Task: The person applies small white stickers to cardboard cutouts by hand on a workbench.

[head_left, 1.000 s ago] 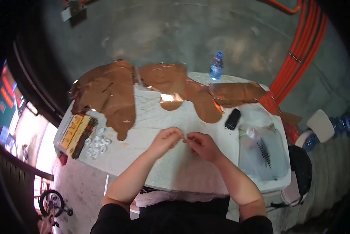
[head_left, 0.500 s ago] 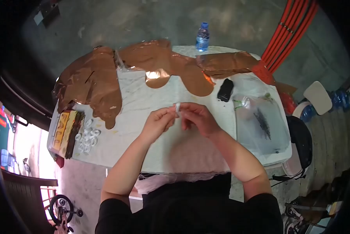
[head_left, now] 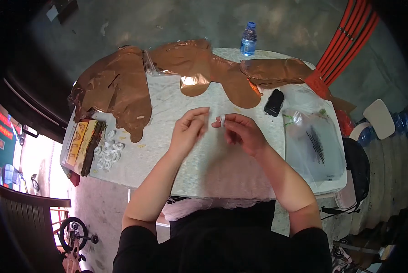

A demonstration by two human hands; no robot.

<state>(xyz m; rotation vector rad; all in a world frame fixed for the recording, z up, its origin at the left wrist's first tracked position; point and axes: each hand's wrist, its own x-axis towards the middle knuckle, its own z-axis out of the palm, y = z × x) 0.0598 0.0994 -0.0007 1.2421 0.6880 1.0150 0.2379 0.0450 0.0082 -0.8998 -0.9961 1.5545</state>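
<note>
In front of me, above the middle of the table, my right hand pinches a small white ring between thumb and fingertips. My left hand is a short gap to the left of it, index finger stretched out and the other fingers loosely bent, slightly blurred. Nothing shows in it. Further left on the tabletop lies a pile of similar white rings. Beyond both hands, copper-coloured foil pieces, shiny and flat, spread along the table's far side.
Yellow-and-brown packs stand at the table's left edge. A black object and a clear plastic bag with dark strands lie to the right. A water bottle stands at the far edge. Red pipes rise beyond.
My left hand has come away from the white ring, moving left with its fingers opening. The ring stays in my right hand. The camera view has shifted slightly.
</note>
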